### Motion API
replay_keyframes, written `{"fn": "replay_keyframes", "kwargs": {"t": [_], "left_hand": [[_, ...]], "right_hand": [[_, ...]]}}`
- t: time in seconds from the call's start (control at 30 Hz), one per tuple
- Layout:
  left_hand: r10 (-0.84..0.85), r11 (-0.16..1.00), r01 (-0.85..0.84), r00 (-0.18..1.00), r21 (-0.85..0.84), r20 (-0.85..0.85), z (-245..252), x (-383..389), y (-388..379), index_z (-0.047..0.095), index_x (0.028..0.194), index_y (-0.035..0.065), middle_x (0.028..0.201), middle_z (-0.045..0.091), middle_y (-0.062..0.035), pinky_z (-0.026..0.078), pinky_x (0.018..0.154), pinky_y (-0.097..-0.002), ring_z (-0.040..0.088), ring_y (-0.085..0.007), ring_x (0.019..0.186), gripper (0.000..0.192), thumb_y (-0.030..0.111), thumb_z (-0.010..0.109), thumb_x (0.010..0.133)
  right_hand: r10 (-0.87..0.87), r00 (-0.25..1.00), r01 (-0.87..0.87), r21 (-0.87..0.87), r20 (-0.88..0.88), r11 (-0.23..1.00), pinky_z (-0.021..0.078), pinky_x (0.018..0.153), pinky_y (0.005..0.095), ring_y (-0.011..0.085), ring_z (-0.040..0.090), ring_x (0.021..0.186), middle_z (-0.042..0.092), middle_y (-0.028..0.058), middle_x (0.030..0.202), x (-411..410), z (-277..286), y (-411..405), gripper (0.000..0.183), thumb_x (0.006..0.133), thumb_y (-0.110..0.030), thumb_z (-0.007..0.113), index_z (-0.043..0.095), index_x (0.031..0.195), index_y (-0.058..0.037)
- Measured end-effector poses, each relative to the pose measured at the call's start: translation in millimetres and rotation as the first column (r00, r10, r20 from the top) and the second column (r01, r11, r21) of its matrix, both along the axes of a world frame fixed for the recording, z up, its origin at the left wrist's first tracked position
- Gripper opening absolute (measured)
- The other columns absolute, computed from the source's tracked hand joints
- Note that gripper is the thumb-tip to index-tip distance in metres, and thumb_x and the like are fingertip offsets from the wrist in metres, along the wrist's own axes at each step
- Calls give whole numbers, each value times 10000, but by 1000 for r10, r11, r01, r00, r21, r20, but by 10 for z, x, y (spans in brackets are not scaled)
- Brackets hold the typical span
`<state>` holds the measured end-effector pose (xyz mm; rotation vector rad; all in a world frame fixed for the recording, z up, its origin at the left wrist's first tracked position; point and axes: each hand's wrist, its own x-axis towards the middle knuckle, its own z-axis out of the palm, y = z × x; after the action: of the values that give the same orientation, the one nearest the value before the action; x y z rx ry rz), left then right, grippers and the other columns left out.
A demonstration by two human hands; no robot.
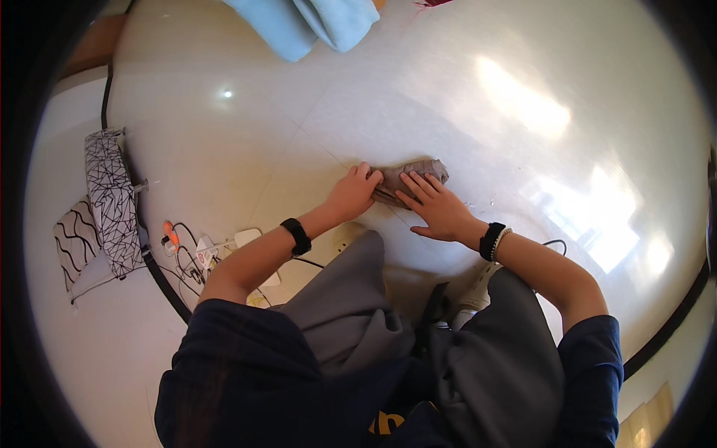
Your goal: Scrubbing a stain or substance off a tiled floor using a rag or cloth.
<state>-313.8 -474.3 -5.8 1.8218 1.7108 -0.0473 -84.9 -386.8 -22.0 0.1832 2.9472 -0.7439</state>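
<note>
A brown cloth (414,168), folded or bunched into a compact bundle, lies on the pale tiled floor in front of me. My left hand (357,190) grips its left end with curled fingers, close to the thumb. Spread over the right part of the bundle is my right hand (437,206), fingers extended and palm down. The underside of the cloth is hidden. Both wrists wear black bands, and a beaded bracelet sits beside the right one.
Light blue fabric (313,28) is at the top. To the left are a power strip (207,252), tangled cables, an orange plug (170,234) and a black-and-white patterned fabric object (112,196) by the wall. My knees and shoes are just below my hands.
</note>
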Motion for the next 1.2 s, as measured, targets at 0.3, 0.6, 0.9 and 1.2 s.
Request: {"fn": "replay_keyframes", "kwargs": {"t": [0.3,0.6,0.9,1.2], "left_hand": [[59,984,-61,998,168,20,-92,-94,317,515,894,127,913,472,-96,464,728,-416,519,-320,933,269,52,657,678],[108,958,-58,980,280,-166,-258,-461,1710,559,916,149,963,511,-93,463,760,-430,530,-327,951,314,16,648,645],[108,951,-38,971,306,-215,-457,-743,2933,616,946,175,948,594,-121,476,774,-406,572,-328,948,315,80,665,649],[206,943,-162,970,291,-128,-542,-737,3133,618,950,176,945,598,-128,477,773,-406,576,-329,944,317,91,668,649]], "right_hand": [[-76,997,78,74,-20,994,241,1111,374,249,309,1342,322,129,1453,-140,-101,164,576,849,-311,558,403,1359,-95],[-298,950,310,168,-92,936,230,1115,396,270,281,1356,289,133,1474,-597,-252,1100,563,900,-304,476,349,1389,-55],[-463,864,502,259,-198,825,246,1108,377,256,291,1350,308,115,1468,-1063,-411,2007,569,917,-370,448,340,1401,-89],[-526,806,583,207,-271,786,213,1112,416,328,345,1302,392,200,1391,-1217,-339,2202,616,866,-383,428,408,1327,23]]}}
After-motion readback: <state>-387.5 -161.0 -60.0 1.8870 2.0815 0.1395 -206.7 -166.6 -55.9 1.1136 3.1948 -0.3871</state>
